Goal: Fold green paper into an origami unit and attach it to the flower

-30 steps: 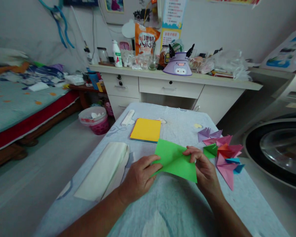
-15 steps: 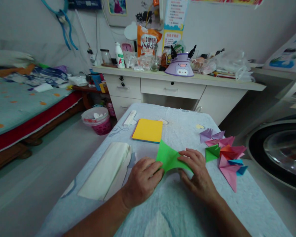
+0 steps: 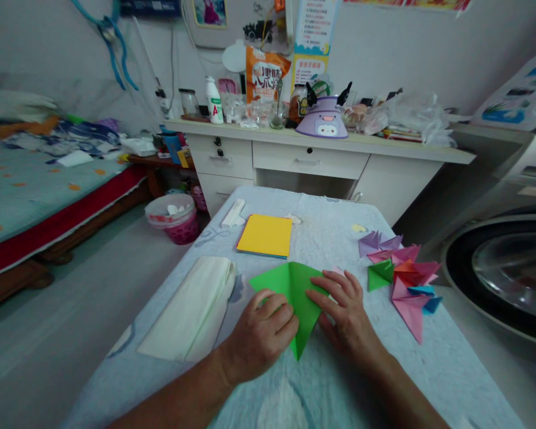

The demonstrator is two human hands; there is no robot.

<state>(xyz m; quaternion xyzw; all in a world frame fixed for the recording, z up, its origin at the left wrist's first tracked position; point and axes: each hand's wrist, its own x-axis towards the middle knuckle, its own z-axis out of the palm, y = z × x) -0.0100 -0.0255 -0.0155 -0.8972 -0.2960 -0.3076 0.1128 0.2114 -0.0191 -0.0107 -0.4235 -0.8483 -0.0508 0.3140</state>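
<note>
A sheet of green paper (image 3: 300, 286) with a crease down its middle is held just over the table, one corner pointing toward me. My left hand (image 3: 270, 325) is closed on its left part, fingers curled over the paper. On the other side my right hand (image 3: 342, 304) grips the right part, fingers on top and the thumb mostly hidden. Beyond the hands lies a stack of square paper (image 3: 265, 235), yellow on top. Folded paper pieces in purple, pink, green, orange and blue (image 3: 406, 271) are grouped right of my right hand.
On the cloth-covered table (image 3: 321, 208), a folded white sheet (image 3: 192, 310) lies at left and a small white box (image 3: 233, 213) farther back. A cluttered white desk (image 3: 310, 158) stands behind. A pink bin (image 3: 174, 220) is on the floor at left, a washing machine (image 3: 509, 262) at right.
The green paper has been opened out wider and turned, with a corner now pointing toward me. My left hand has shifted slightly left and down, its fingers more curled.
</note>
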